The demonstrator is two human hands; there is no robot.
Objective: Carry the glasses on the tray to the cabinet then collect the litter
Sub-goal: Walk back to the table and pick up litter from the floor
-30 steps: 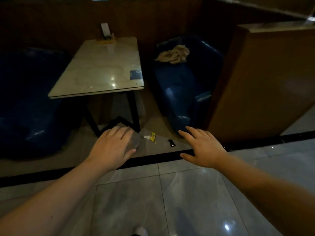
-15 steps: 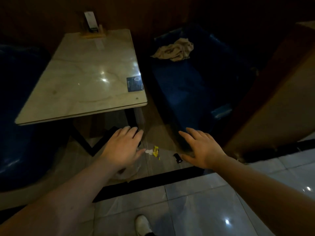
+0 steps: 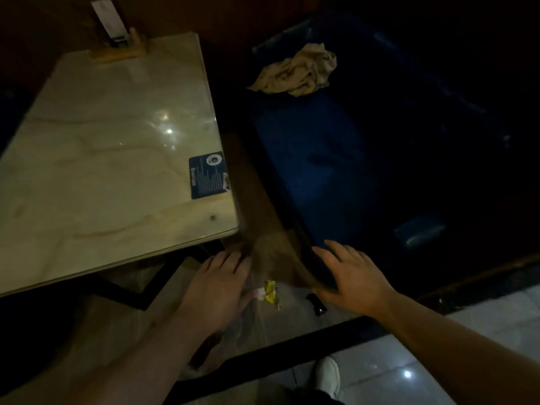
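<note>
A pale marble-look table (image 3: 111, 159) is filling the left of the view, with a dark blue card (image 3: 208, 176) lying at its near right corner and a wooden card stand (image 3: 122, 45) sitting at its far edge. To the right, a dark blue seat (image 3: 330, 159) is carrying a crumpled beige cloth (image 3: 298, 73) near its back.

Both hands are reaching down toward the floor between table and seat. The left hand (image 3: 216, 290) is hovering palm down, fingers loosely spread and empty as far as can be seen; something thin and clear like plastic film (image 3: 248, 323) is lying under it, though contact cannot be told. The right hand (image 3: 350, 276) is spreading wide, holding nothing, its thumb just beside a small black piece (image 3: 317, 304).

The litter is lying on the floor between the hands: a yellow wrapper (image 3: 271, 293) with a white scrap (image 3: 259, 293) next to it. A white shoe (image 3: 328, 375) is showing at the bottom.

Compared with a second ago, the view is sitting closer and lower over the table, and both hands are nearer the litter.
</note>
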